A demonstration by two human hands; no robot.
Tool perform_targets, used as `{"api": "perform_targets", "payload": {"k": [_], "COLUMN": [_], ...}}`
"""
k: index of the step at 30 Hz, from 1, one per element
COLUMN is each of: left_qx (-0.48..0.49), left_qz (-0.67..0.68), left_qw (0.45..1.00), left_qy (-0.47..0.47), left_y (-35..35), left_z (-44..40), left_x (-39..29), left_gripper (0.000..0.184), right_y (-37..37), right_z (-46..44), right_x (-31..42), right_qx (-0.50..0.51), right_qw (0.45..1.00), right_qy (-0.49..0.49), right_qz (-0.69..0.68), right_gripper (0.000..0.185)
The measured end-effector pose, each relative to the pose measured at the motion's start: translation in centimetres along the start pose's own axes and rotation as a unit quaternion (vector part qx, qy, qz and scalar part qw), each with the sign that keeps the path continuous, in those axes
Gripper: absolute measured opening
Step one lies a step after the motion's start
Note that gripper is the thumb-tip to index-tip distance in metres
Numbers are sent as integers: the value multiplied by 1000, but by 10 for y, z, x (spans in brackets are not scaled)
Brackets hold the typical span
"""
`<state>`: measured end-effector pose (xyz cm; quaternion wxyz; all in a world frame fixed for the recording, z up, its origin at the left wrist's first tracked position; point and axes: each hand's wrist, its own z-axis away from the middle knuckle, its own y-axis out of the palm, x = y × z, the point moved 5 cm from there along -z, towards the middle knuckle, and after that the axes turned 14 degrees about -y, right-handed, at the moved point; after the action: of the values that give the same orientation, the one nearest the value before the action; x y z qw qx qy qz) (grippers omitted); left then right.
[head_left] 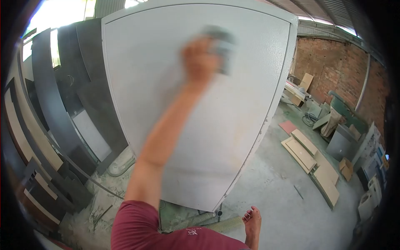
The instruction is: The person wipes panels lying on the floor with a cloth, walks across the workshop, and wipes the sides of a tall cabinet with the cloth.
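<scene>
Head view: the left hand [201, 58], blurred, is clamped on a grey-green, block-like pad [225, 48], its long axis roughly upright, just right of the fingers, at the broad pale-grey panel's [146, 62] upper part; the right hand [253, 221], loosely curled and empty, hangs well below.

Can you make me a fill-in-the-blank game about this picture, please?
1. The raised hand in front of the big pale panel is the person's ____ hand.
2. The dark thing in that hand looks ____, so its edges are hard to see.
3. The sleeve is ____, so the elbow is bare.
4. The reddish-brown wall on the right side of the picture is made of ____.

Missing words: left; blurry; short; bricks.
</scene>
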<state>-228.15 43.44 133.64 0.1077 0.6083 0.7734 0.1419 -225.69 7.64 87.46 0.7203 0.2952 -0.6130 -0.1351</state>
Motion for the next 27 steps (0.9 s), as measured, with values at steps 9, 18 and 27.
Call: {"api": "perform_targets", "payload": {"k": [9,18,27], "left_qx": [-75,157,-74], "left_qz": [-268,90,-187], "left_qw": [911,983,952], "left_qy": [-304,33,-230], "left_y": [-124,29,-92], "left_z": [20,80,51], "left_x": [233,-180,162], "left_gripper": [39,9,44], "right_y": [-30,29,-32], "right_z": [-9,-7,-23], "right_x": [21,-1,0], "right_qx": [-25,70,-4], "right_qw": [995,997,994], "right_qy": [-17,16,28], "right_qz": [96,1,106], "right_gripper": [26,27,27]}}
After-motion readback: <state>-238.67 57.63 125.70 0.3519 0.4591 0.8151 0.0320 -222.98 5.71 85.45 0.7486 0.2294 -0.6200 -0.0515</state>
